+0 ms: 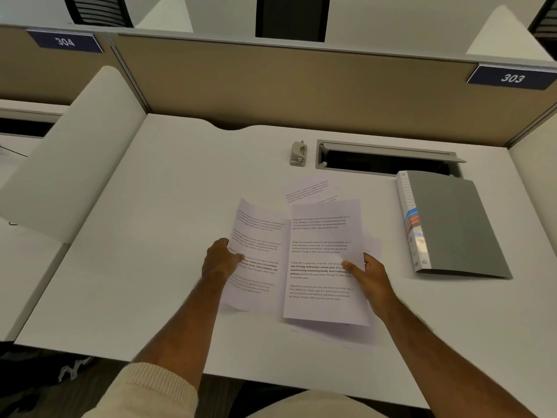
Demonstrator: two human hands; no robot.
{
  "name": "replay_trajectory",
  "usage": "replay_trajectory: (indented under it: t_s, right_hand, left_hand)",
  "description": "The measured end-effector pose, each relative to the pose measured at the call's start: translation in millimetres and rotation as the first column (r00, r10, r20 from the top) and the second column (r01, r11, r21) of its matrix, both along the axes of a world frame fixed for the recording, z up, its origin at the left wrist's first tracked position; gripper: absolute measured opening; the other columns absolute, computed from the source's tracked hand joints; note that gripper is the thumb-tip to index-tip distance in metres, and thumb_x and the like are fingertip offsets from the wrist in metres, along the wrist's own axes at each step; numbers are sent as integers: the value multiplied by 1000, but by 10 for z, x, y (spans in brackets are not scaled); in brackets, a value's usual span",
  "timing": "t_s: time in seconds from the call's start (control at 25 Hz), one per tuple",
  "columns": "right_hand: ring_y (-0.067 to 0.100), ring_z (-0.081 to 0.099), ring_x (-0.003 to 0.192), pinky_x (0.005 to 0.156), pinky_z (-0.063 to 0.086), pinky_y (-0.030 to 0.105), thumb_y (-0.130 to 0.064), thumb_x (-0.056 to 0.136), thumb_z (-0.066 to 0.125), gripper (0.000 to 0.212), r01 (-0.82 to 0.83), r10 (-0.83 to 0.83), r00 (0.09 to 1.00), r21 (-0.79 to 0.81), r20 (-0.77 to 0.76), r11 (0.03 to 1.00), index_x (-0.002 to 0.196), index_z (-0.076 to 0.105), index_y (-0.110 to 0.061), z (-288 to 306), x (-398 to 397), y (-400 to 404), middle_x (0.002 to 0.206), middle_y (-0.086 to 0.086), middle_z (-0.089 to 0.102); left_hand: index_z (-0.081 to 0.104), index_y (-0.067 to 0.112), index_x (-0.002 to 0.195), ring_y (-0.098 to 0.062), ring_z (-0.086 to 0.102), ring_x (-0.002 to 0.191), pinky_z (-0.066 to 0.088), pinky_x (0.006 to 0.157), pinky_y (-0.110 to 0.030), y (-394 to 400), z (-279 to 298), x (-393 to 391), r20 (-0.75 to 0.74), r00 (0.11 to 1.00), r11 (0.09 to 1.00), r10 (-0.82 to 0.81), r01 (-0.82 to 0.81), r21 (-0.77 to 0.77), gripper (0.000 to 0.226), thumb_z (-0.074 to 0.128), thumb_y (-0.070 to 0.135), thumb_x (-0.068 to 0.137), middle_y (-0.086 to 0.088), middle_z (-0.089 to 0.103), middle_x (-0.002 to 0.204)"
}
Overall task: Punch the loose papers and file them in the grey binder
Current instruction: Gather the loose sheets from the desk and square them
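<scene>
Two stages remain undone: on the white tabletop [150, 267] the closed grey binder [458, 224] lies by the right edge. Gathering is underway: left hand [221, 260] and right hand [369, 274] each pinch printed sheets [322, 260] mid-tabletop. Next, squaring them for the hole punch [298, 153] near the far edge.

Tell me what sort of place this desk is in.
Probably a study carrel in a library or shared office: numbered seat signs 303 and 304, a tan divider panel behind the white desk, and a cable slot.
</scene>
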State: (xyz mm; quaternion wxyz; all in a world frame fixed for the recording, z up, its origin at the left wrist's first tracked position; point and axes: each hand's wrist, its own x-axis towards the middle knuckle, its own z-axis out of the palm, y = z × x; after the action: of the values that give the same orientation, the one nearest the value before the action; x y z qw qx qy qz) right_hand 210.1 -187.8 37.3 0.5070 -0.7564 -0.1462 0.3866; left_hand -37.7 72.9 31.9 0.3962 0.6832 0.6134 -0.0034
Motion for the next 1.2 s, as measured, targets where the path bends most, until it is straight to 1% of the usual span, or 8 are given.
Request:
replay_trajectory:
  t_s: [0.16,0.36,0.52,0.6,0.76,0.92,1.08,1.2]
  right_hand:
    - [13,75,90,69,60,25,-29,95,70,32,-2,2,1000,13,12,1000,125,60,-28,13,-31,57,111,-8,73]
    - [19,71,104,92,59,45,-34,93,71,42,33,-33,999,-6,7,999,133,59,-24,-49,-37,128,122,-4,71]
    - [16,69,106,91,57,36,-29,95,69,41,48,-48,999,14,1,999,134,58,-21,-20,-93,203,124,-1,70]
    - [16,69,108,95,56,38,-29,95,70,42,41,-41,999,17,-8,999,134,59,-23,13,-137,268,126,-2,70]
    - [11,70,109,93,57,32,-27,93,72,41,10,1,995,118,-97,993,133,61,-26,170,-298,493,123,-7,72]
    - [16,69,115,100,54,41,-30,92,73,49,-47,68,990,168,-121,985,138,59,-23,293,-426,731,126,-6,72]
    - [18,71,110,99,56,47,-35,97,66,42,-73,95,985,146,-145,987,137,59,-25,365,-504,897,123,-5,73]
    - [13,65,121,104,51,40,-42,103,54,36,-103,119,988,153,-100,983,137,61,-33,376,-569,962,130,-10,69]
  left_hand:
    - [64,6,127,-32,69,113,57,92,-40,55,198,-115,105,994,1000,-14,13,13,44,79,21,89,-12,70,128]
    - [70,10,123,-27,73,100,61,92,-44,192,513,-302,333,940,997,80,-71,-39,41,83,18,85,-9,75,119]
    - [70,18,123,-22,77,93,64,84,-42,221,741,-402,488,866,990,110,-52,-131,42,85,23,84,-1,77,114]
    - [70,21,124,-20,78,92,65,83,-41,163,801,-392,539,836,986,103,-14,-167,45,86,27,83,2,78,113]
    - [67,23,126,-14,78,93,64,80,-33,18,789,-343,576,815,976,68,65,-207,45,83,30,85,6,77,115]
    - [61,27,131,-12,74,102,63,86,-32,-36,658,-312,538,843,972,19,111,-208,47,79,38,89,11,73,121]
    - [58,31,137,-14,72,111,58,99,-45,-26,491,-300,548,828,916,117,124,-383,56,75,50,88,10,73,126]
    - [59,29,136,-17,73,112,56,101,-49,-48,402,-288,553,812,878,186,115,-465,54,76,48,88,9,74,125]
